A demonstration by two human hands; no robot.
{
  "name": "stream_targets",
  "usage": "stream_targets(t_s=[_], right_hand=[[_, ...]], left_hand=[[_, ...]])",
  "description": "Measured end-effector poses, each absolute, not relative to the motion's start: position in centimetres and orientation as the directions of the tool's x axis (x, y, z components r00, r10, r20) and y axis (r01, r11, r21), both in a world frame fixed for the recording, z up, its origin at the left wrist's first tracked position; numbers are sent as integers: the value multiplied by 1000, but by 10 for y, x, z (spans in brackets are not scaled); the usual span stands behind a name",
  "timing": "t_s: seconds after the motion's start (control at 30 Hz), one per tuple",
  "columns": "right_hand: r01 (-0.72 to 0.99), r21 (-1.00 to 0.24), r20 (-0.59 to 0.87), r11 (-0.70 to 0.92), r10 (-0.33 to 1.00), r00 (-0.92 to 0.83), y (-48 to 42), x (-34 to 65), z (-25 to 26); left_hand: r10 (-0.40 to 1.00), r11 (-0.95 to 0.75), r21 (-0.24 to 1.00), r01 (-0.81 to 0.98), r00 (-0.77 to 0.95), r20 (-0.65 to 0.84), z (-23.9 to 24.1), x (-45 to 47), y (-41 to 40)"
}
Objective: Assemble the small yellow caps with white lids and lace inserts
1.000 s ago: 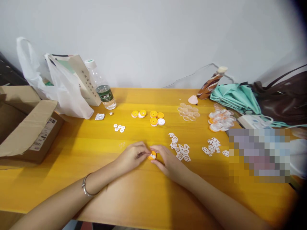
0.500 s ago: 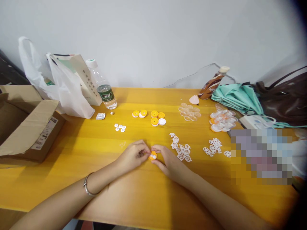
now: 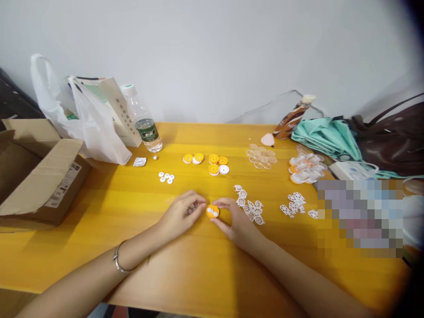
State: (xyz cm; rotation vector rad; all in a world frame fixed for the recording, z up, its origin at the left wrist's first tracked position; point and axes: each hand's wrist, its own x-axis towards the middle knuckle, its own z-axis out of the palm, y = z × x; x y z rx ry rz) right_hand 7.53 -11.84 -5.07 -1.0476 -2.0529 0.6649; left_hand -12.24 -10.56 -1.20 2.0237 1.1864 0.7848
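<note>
A small round orange cap [image 3: 212, 211] with white bits in it sits between my two hands on the yellow table [image 3: 205, 269]. My right hand [image 3: 236, 219] curls round it, thumb and forefinger on its rim. My left hand [image 3: 183, 213] rests just left of it, fingers curled, fingertips at the cap's edge; whether they pinch a small piece I cannot make out. A metal bangle is on my left wrist.
Behind lie several orange and white caps [image 3: 213, 163], small white discs [image 3: 165, 177], white lattice cut-outs [image 3: 250, 205], clear rings [image 3: 261, 157] and a heap of packets [image 3: 304, 168]. A cardboard box [image 3: 36, 172], plastic bag [image 3: 82, 119], water bottle [image 3: 144, 123], brown bottle [image 3: 293, 117], teal umbrella [image 3: 326, 134] and brown handbag [image 3: 394, 141] line the edges.
The orange cap has come more into the open as my left fingers drew slightly back from it. My right hand has opened a little round the cap.
</note>
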Motion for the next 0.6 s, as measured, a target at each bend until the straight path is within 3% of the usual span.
stream_targets(t_s=[0.1, 0.2, 0.3, 0.37, 0.47, 0.6], right_hand=[[448, -700, 446, 557, 830, -335, -119, 74, -51], [394, -699, 514, 597, 802, -303, -120, 72, -48], [346, -693, 554, 633, 774, -305, -122, 71, -45], [331, -703, 552, 629, 777, -303, -122, 71, -43], [275, -790, 474, 548, 830, -294, -123, 71, -42], [110, -948, 253, 299, 916, -311, -123, 68, -40]], left_hand=[[922, -279, 857, 433, 370, 113, -14, -121, -106], [914, -49, 973, 225, 402, -47, -18, -115, -107], [877, 153, 986, 70, 451, -168, -19, -111, -108], [874, 184, 982, 30, 453, -178, -17, -110, -108], [884, 170, 985, 28, 438, -165, -13, -113, -106], [889, 148, 984, 98, 422, -175, -9, -117, -105]])
